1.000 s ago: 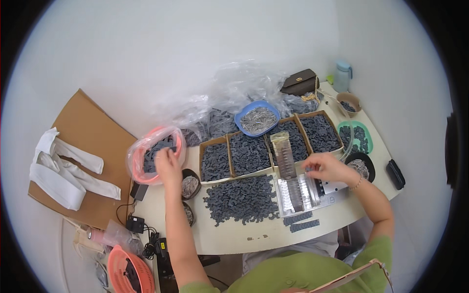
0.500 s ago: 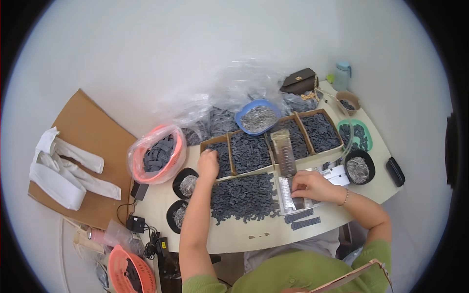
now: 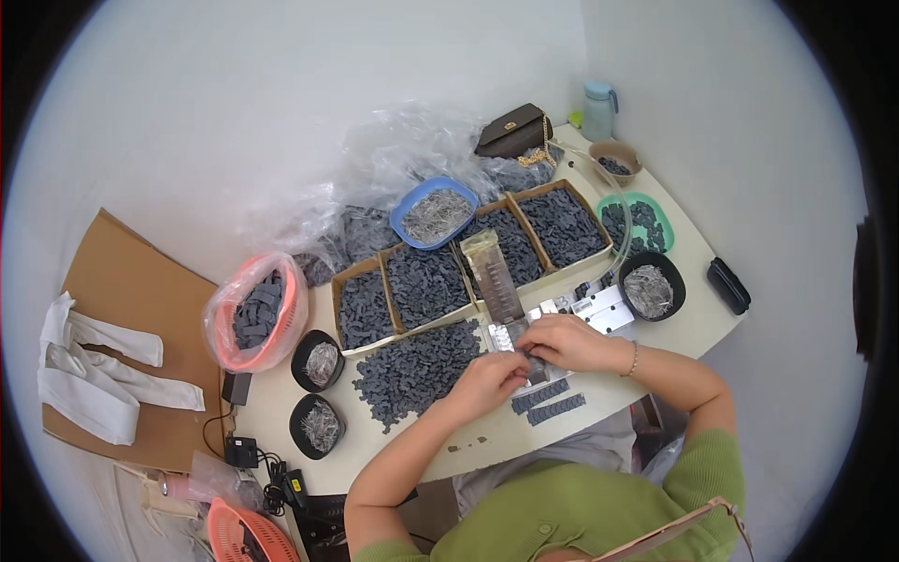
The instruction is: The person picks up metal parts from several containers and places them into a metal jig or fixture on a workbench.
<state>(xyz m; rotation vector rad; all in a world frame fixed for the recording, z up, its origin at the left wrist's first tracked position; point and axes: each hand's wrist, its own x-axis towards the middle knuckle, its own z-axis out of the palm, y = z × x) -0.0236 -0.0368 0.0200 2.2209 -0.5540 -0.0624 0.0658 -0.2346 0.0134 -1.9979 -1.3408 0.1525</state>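
My left hand point(image 3: 491, 382) is at the left edge of a small metal jig point(image 3: 503, 334), its fingers pinched together. Close beside it, my right hand point(image 3: 566, 343) reaches over the jig from the right, also with fingers closed. Whatever either hand pinches is hidden or too small to name. Behind the hands a clear upright plastic holder point(image 3: 495, 278) slants over the jig. Dark grey small parts point(image 3: 412, 375) lie in a loose heap to the left of my hands. Two joined strips of grey parts point(image 3: 554, 409) rest in front of the jig.
A divided cardboard box point(image 3: 390, 298) full of grey parts spans the table's back, with a blue bowl point(image 3: 401, 214) of metal pins on its rim. Black bowls point(image 3: 302, 367) of pins stand left and right. A pink basket point(image 3: 292, 318), green tray point(image 3: 667, 225) and black case point(image 3: 728, 286) sit farther out.
My left hand has come from the box's left compartment to the jig, beside my right hand. The whole view has shifted, so the table appears farther left and turned.
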